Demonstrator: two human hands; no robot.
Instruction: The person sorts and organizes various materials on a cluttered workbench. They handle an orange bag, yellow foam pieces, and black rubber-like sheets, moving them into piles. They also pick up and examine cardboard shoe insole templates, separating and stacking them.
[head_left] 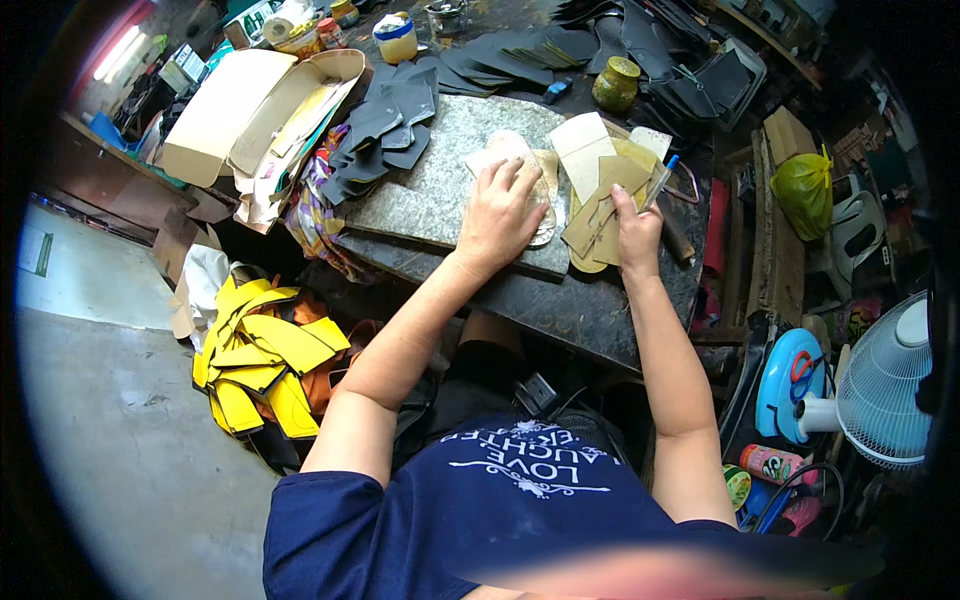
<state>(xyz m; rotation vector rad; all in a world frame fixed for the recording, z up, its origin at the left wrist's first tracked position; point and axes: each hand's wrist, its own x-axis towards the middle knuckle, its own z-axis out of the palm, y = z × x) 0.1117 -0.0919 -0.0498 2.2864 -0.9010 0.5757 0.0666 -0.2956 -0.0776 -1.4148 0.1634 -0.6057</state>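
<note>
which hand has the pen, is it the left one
No, the pen is in the right hand, while the left hand rests on a pale piece over the slab.

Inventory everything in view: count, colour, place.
Table: 1, dark, centre
Stone slab: 1, grey, on table
Pale pieces: several, whitish, on slab
Templates: several, tan and cream, right of slab
Pen: 1, blue-tipped, by templates
Flat sheets: many, dark, beyond slab
Box: 1, cream, upper left
Jars: several, mixed, table's far side
Cut pieces: many, yellow, heaped left
Knotted bag: 1, yellow-green, right
Fan: 1, white and blue, lower right
Smaller clutter: uncounted, mixed, around rim
Left hand: 1, bare, on pale pieces
Right hand: 1, bare, holding templates
</note>
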